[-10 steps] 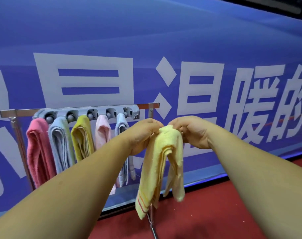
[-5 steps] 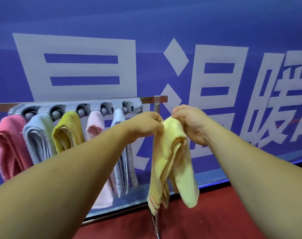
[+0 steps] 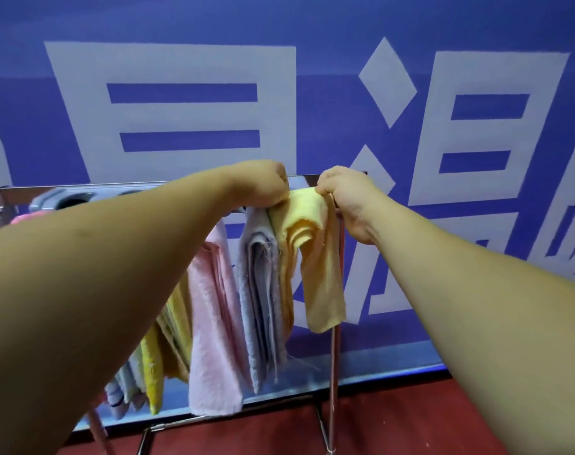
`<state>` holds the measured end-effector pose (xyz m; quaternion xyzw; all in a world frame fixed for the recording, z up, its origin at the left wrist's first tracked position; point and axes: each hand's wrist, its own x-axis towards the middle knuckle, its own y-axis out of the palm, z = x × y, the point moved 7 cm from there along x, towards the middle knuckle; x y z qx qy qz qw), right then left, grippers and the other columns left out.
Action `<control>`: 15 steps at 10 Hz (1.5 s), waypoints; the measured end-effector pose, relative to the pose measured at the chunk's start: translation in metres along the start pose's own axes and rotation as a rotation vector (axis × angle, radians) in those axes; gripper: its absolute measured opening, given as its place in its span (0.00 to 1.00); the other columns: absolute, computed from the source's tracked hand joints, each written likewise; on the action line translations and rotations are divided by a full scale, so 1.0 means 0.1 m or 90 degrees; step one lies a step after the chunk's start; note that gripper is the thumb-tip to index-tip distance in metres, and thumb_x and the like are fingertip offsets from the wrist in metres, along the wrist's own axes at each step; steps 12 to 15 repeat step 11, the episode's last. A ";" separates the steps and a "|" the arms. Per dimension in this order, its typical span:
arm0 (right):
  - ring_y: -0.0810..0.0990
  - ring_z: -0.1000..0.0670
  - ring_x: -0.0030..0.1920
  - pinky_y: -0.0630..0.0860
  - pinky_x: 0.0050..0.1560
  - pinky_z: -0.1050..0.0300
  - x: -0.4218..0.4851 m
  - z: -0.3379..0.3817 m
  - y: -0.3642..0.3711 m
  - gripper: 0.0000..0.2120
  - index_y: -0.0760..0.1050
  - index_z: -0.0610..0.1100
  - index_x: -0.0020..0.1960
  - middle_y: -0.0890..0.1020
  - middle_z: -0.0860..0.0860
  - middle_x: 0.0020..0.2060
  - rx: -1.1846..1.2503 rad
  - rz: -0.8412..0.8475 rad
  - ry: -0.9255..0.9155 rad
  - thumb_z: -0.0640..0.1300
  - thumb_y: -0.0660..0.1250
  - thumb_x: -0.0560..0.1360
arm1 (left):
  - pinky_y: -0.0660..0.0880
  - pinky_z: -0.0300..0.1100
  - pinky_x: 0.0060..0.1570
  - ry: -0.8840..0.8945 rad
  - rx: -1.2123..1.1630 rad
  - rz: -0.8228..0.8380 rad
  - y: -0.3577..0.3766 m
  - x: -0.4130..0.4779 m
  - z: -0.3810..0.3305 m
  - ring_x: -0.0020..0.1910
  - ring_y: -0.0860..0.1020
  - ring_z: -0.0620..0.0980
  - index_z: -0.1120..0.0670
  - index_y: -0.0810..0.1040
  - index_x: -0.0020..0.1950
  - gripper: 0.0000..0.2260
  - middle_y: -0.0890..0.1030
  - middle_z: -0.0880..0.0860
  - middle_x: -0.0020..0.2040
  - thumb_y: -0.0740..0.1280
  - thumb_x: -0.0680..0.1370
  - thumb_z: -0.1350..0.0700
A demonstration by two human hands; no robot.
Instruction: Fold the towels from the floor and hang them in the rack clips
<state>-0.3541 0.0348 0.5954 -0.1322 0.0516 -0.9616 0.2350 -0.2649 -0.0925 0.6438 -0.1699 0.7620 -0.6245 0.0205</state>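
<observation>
At the rack's (image 3: 82, 188) right end, both hands pinch the top fold of the yellow towel (image 3: 312, 251). The left hand (image 3: 263, 185) has its left corner and the right hand (image 3: 348, 198) its right, fingers curled into the cloth. The towel hangs folded just under the rack's top bar, touching the blue towel (image 3: 259, 284) beside it. A pink towel (image 3: 214, 323) hangs next along toward the rack's left, and others beyond it are mostly hidden by the left forearm (image 3: 115, 257). The grey clip strip (image 3: 69, 200) shows only near the rack's left end. The clip meant for this towel is behind the hands, so I cannot tell whether the fold has entered it.

The step looks like seating that fold in the last clip. Keep the layers bunched tight and even between the two pinches, so the clip takes the whole thickness and not a stray edge. Push straight up and in, away from the blue towel, which could be dragged loose. Release one hand first and give a light downward pull before the other lets go.
</observation>
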 end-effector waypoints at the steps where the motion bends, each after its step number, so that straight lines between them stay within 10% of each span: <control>1: 0.67 0.48 0.40 0.67 0.43 0.50 0.04 -0.19 0.06 0.09 0.73 0.47 0.41 0.71 0.48 0.37 -0.025 -0.013 0.027 0.35 0.63 0.75 | 0.72 0.46 0.44 0.004 0.083 -0.007 0.07 0.07 0.04 0.44 0.77 0.53 0.51 0.79 0.61 0.12 0.82 0.53 0.49 0.64 0.78 0.57; 2: 0.70 0.48 0.39 0.70 0.41 0.51 0.05 -0.35 0.08 0.09 0.73 0.49 0.40 0.74 0.49 0.36 -0.024 -0.025 0.054 0.37 0.65 0.77 | 0.69 0.56 0.62 0.015 0.122 -0.047 0.15 0.16 0.10 0.55 0.76 0.56 0.49 0.78 0.58 0.10 0.83 0.49 0.51 0.67 0.77 0.53; 5: 0.80 0.56 0.49 0.76 0.42 0.58 -0.17 -0.21 0.01 0.10 0.82 0.49 0.57 0.83 0.54 0.52 -0.090 -0.111 -0.044 0.38 0.68 0.80 | 0.75 0.54 0.57 0.203 0.070 -0.247 0.21 -0.06 0.05 0.52 0.74 0.56 0.45 0.83 0.54 0.07 0.83 0.47 0.49 0.68 0.79 0.52; 8: 0.83 0.43 0.44 0.80 0.44 0.45 -0.54 -0.23 0.16 0.13 0.85 0.43 0.47 0.86 0.41 0.45 -0.364 0.002 -0.011 0.38 0.61 0.80 | 0.64 0.53 0.63 0.147 0.119 -0.118 0.38 -0.32 -0.03 0.59 0.78 0.57 0.48 0.78 0.63 0.13 0.83 0.51 0.55 0.61 0.82 0.48; 10: 0.83 0.42 0.60 0.82 0.61 0.46 -1.03 -0.18 0.09 0.17 0.81 0.41 0.67 0.84 0.44 0.61 -0.468 0.066 0.048 0.34 0.60 0.83 | 0.61 0.59 0.74 0.078 0.155 -0.080 0.29 -0.83 -0.04 0.79 0.64 0.60 0.46 0.63 0.83 0.28 0.74 0.57 0.75 0.63 0.82 0.50; 15: 0.82 0.38 0.63 0.80 0.65 0.40 -1.30 -0.05 0.04 0.15 0.81 0.37 0.66 0.83 0.39 0.63 -0.521 0.075 0.064 0.36 0.62 0.83 | 0.65 0.59 0.73 0.071 0.173 -0.075 0.24 -1.14 0.01 0.78 0.65 0.60 0.50 0.68 0.79 0.25 0.74 0.56 0.76 0.62 0.81 0.50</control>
